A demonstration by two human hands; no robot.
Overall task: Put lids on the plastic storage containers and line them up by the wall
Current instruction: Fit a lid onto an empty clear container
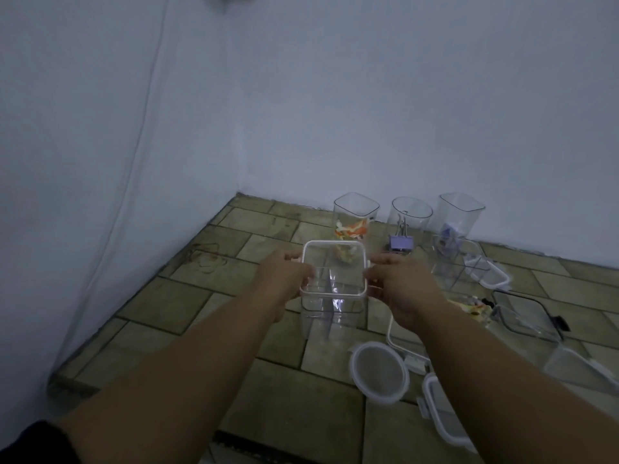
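Observation:
A clear square container (331, 306) stands on the tiled floor in front of me, with a white-rimmed clear lid (333, 266) on its top. My left hand (284, 274) grips the lid's left side and my right hand (400, 283) grips its right side. Behind it, by the wall, stand three open clear containers: a square one with orange and white bits (355, 216), a round one with purple binder clips (410, 219) and a square one with purple items (460, 216).
A round lid (380, 371) and a white-rimmed rectangular lid (445, 416) lie near my right forearm. Further right are a divided clear container (469, 262), a black-rimmed lid (526, 316) and another clear container (576, 366). Walls meet in a corner at the left.

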